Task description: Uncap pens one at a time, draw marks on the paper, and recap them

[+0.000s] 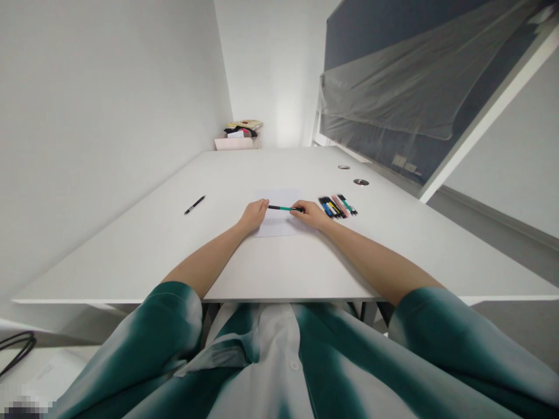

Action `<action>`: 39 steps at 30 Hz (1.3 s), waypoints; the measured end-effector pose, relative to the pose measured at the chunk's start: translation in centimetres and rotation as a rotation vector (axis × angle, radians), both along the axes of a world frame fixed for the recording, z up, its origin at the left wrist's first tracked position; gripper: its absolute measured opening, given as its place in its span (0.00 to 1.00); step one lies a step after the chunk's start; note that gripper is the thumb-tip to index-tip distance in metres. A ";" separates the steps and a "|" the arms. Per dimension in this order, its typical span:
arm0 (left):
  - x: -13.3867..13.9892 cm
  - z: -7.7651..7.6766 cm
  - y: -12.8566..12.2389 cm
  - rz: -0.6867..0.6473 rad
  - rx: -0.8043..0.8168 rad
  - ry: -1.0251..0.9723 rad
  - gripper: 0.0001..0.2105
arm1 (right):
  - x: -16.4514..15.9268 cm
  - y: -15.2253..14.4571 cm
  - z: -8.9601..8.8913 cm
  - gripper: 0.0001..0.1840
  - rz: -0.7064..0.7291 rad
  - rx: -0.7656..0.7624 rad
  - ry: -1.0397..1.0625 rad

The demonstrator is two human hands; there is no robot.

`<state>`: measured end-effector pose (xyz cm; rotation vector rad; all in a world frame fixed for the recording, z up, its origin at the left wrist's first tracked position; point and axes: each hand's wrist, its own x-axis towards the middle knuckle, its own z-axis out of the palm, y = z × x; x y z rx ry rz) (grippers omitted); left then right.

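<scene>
A slim pen, green in the middle with black ends, lies crosswise between my two hands, just above a white sheet of paper. The fingers of my right hand are closed around its right end. At its left end, my left hand has its fingers pressed together at the black tip. Both wrists rest near the paper's sides. Beside my right hand lies a row of several pens in black, blue, yellow, pink and green.
A single black pen lies on the white table to the left. Two round cable grommets sit along the right side. At the far end stands a pink box with items piled in it. A dark, plastic-draped panel rises on the right.
</scene>
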<state>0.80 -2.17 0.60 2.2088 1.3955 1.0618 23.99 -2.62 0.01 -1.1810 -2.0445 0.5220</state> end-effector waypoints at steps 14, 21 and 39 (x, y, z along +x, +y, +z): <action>-0.1 -0.6 0.3 -0.059 -0.084 -0.189 0.10 | -0.5 -0.6 0.4 0.14 0.027 0.064 -0.180; 0.1 -0.5 0.4 -0.069 -0.020 -0.088 0.05 | -0.2 -0.3 0.2 0.14 -0.013 0.056 -0.129; 0.0 -0.7 0.5 -0.089 -0.170 -0.067 0.19 | -0.3 -0.6 0.1 0.16 0.026 0.038 -0.163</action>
